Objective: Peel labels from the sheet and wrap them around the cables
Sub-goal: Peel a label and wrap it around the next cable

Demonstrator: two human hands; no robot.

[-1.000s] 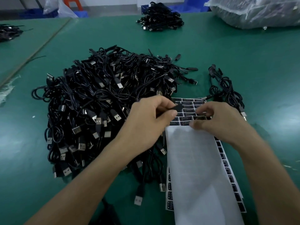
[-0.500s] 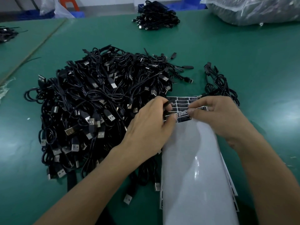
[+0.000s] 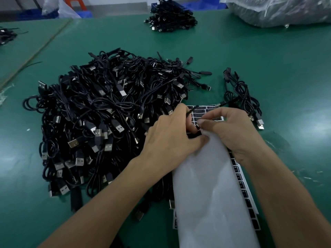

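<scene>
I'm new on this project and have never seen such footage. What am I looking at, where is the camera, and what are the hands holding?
There is no machine here. A person works with two bare hands, filmed by one wide-angle camera on their head that looks forward and down, which is why both forearms enter from the bottom.

On the green table lie a big pile of black USB cables, a small bunch to its right, a far pile and a plastic bag. Near the person lies a label sheet, mostly covered by a white sheet.

The left hand grips one thin cable in its fingers. The right hand seems to pinch a label at the sheet. It is small and partly hidden, so I can't be sure.
</scene>
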